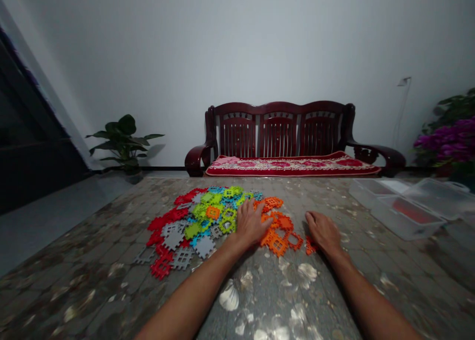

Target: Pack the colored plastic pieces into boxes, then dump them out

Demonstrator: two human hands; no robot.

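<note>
My left hand (253, 223) lies at the right side of a mixed pile of flat plastic interlocking tiles, its fingers extended over the tiles and the thumb apart. Green tiles (211, 199), grey tiles (174, 237), red tiles (162, 267) and some blue ones overlap in the pile. Just right of this hand is a loose group of orange tiles (277, 243). My right hand (323, 232) rests on the table farther right, fingers curled together. A small orange tile (310, 245) shows beside its palm, partly covered. What its fingers hold, if anything, is hidden.
On the table's (274, 300) right side stands a clear plastic box (404, 226) with its lid open and something red-orange inside. Behind the table are a dark wooden bench (278, 132) with a red patterned cushion, a potted plant (124, 139) and purple flowers (451, 141).
</note>
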